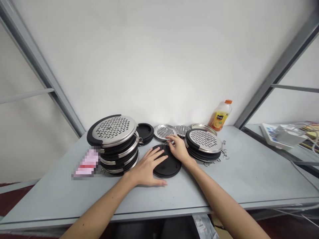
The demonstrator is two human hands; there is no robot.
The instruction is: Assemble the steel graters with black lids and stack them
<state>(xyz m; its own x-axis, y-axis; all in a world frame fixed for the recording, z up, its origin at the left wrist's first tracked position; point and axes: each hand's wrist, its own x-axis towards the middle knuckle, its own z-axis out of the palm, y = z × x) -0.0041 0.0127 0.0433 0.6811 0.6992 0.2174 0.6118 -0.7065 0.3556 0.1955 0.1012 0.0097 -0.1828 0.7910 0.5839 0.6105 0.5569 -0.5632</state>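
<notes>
A round black disc with a raised rim (166,166) lies on the table in front of me. My left hand (149,166) rests at its left side, fingers spread over the disc and thumb on the tabletop. At the disc's far edge, my right hand (175,146) has thumb and fingers pinched together on what looks like a thin wire ring (165,143), mostly hidden by the fingertips. Just beyond lies a round metal grater plate (164,132). A tall stack of black-rimmed round graters (116,129) stands left of my hands, and a shorter stack (204,139) stands right.
Behind are black round bases (145,131), a slotted metal plate (182,129) and a shiny metal ring (204,126). An orange drink bottle (220,116) stands by the wall. Wire rings (225,154) stick out from the right stack. A power strip (276,136) sits far right.
</notes>
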